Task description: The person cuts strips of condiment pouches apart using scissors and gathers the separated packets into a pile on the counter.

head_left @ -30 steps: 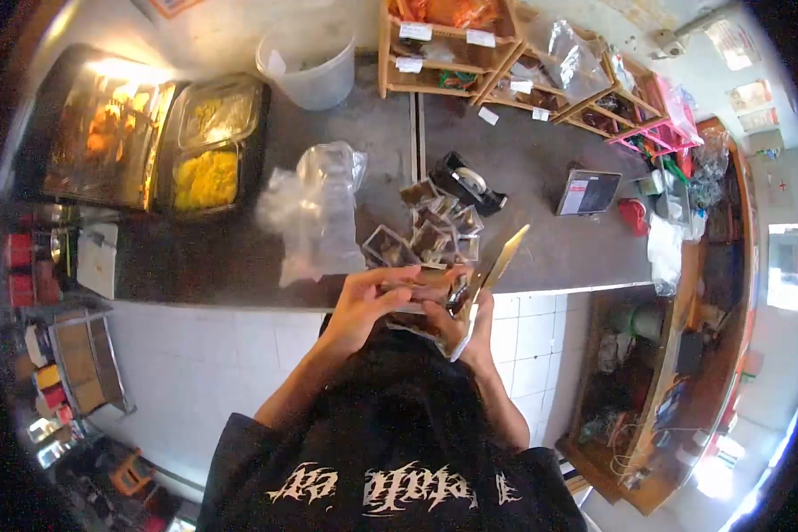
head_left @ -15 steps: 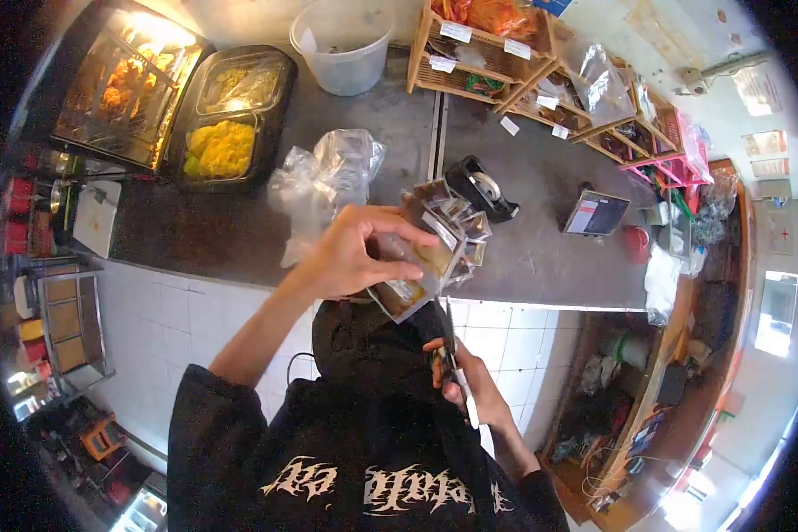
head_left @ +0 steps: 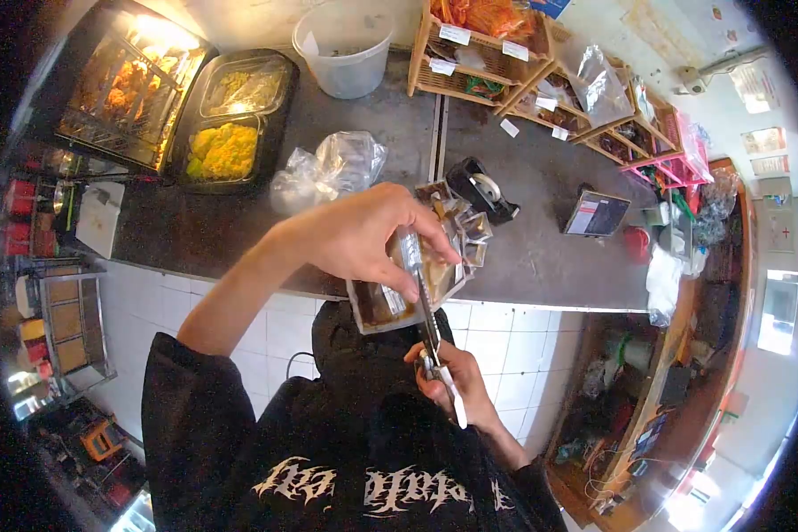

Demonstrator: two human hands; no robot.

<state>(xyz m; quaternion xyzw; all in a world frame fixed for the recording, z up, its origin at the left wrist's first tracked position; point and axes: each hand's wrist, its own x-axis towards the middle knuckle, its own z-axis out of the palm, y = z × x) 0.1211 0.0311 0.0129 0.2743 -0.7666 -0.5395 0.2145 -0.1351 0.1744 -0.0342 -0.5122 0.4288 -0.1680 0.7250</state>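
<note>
My left hand (head_left: 350, 235) is closed on a strip of sachets, gripping it from above between thumb and fingers. The gripped sachets (head_left: 383, 309) are clear, with dark and amber contents, and hang over the counter's front edge. More small sachets (head_left: 477, 228) lie on the counter just behind. My right hand (head_left: 463, 381) is wrapped round a pair of scissors (head_left: 430, 328) with a pale handle end. Their serrated blade points up and lies across the sachets, between my left thumb and fingers. Whether the blades are apart is hard to see.
A black tape dispenser (head_left: 483, 189) and crumpled plastic bags (head_left: 337, 168) are close by on the dark counter (head_left: 541, 266). Farther back are a white bucket (head_left: 346, 58), a food tray (head_left: 222, 151), a lit display case (head_left: 124, 89), wicker racks (head_left: 470, 80) and a tablet (head_left: 597, 214).
The scissors have moved up and left, so their blade now overlaps the sachets. My left hand has turned and risen slightly, with the sachets shifting left.
</note>
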